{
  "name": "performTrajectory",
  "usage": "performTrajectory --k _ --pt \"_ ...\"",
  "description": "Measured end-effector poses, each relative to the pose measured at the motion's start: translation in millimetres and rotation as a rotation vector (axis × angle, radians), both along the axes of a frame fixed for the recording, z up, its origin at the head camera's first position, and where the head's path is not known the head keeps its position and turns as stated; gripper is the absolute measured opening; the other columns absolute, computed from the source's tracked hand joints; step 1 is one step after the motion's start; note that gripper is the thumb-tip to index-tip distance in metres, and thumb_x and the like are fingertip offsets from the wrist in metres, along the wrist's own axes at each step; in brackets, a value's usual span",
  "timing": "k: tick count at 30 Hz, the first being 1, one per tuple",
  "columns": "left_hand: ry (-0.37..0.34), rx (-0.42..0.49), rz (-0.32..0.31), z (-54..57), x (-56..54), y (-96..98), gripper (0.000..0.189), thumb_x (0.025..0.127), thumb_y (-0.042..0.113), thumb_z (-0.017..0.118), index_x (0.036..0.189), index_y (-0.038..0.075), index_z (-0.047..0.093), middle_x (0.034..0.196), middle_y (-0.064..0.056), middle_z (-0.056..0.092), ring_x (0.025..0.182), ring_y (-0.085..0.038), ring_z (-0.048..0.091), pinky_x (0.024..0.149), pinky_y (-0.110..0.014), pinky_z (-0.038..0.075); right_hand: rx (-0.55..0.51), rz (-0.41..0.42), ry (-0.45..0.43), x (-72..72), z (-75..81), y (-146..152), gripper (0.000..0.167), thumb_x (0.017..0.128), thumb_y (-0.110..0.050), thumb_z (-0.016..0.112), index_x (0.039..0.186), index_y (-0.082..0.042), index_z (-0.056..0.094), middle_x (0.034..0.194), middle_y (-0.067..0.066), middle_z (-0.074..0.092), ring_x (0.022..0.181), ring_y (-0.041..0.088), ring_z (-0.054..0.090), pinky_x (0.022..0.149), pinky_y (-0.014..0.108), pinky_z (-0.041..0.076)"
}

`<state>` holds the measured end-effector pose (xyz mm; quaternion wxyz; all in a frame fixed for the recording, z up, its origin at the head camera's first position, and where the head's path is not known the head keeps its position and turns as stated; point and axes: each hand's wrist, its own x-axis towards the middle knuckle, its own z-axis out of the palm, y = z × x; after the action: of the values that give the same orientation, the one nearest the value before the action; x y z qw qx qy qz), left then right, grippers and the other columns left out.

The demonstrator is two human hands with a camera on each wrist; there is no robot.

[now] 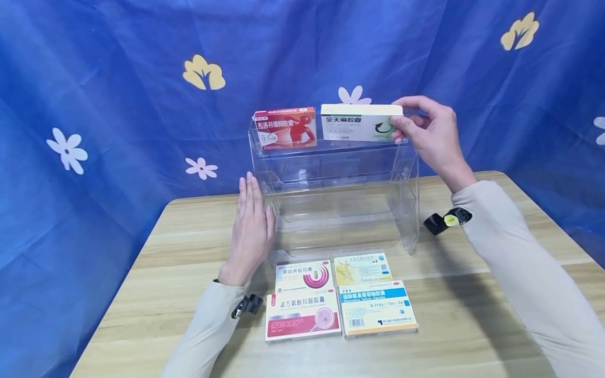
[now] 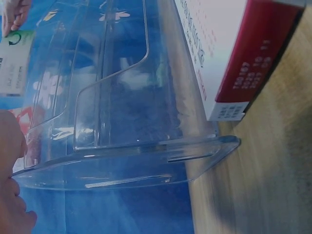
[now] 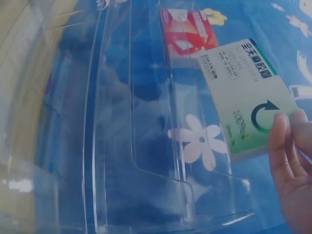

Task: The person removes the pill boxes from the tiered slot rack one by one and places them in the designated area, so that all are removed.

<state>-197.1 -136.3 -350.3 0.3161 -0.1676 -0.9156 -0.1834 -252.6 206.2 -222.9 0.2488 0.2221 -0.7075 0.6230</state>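
Head: right hand (image 1: pixel 432 131) pinches white-green box (image 1: pixel 355 127) by one end at clear rack (image 1: pixel 409 220)'s top tier, left hand (image 1: pixel 251 226) flat at rack's side, probably bracing; left wrist: rack on desk (image 2: pixel 273 165); right wrist: end grip likely clears red box (image 3: pixel 187 35).

We see a small tabletop recording corner: a blue cloth (image 1: pixel 118 115), printed with flowers and leaves, hangs behind and to both sides of a pale wood-grain table (image 1: pixel 189 252). Black wrist cameras (image 1: pixel 436 224) mark the filming set-up. Medicine boxes (image 1: pixel 303 315) and a clear rack (image 1: pixel 409 210) recall a pharmacy shelf; the building's kind we cannot tell.
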Motion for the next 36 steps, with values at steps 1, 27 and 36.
performTrajectory --k 1,27,36 --pt "0.002 0.0 0.001 0.2 -0.5 -0.1 0.062 0.101 0.013 0.037 0.15 -0.009 0.007 0.159 -0.021 0.003 0.147 -0.032 -0.001 0.12 -0.039 0.003 0.016 -0.011 -0.006 3.5 -0.5 1.1 0.022 0.085 -0.006 0.071 0.106 -0.001 0.069 0.092 0.011 0.067 0.056 0.013 0.063 0.054 0.021 0.054" --pt "0.012 0.012 0.002 -1.3 -4.2 0.7 0.063 0.1 0.009 0.041 0.15 -0.01 0.006 0.159 -0.02 0.002 0.147 -0.027 -0.005 0.12 -0.042 0.006 0.277 -0.096 -0.386 94.0 -75.8 22.7 0.035 0.092 -0.032 0.066 0.116 -0.006 0.067 0.095 -0.007 0.071 0.084 0.01 0.065 0.076 0.017 0.051" --pt "0.026 0.001 -0.004 -1.6 -5.0 -0.2 0.064 0.1 0.01 0.039 0.15 -0.009 0.005 0.159 -0.022 0.003 0.147 -0.034 0.0 0.12 -0.042 0.007 0.375 -0.046 -0.407 126.1 -94.9 22.6 0.027 0.094 -0.027 0.063 0.114 -0.01 0.067 0.083 0.003 0.066 0.072 0.017 0.059 0.056 0.024 0.045"
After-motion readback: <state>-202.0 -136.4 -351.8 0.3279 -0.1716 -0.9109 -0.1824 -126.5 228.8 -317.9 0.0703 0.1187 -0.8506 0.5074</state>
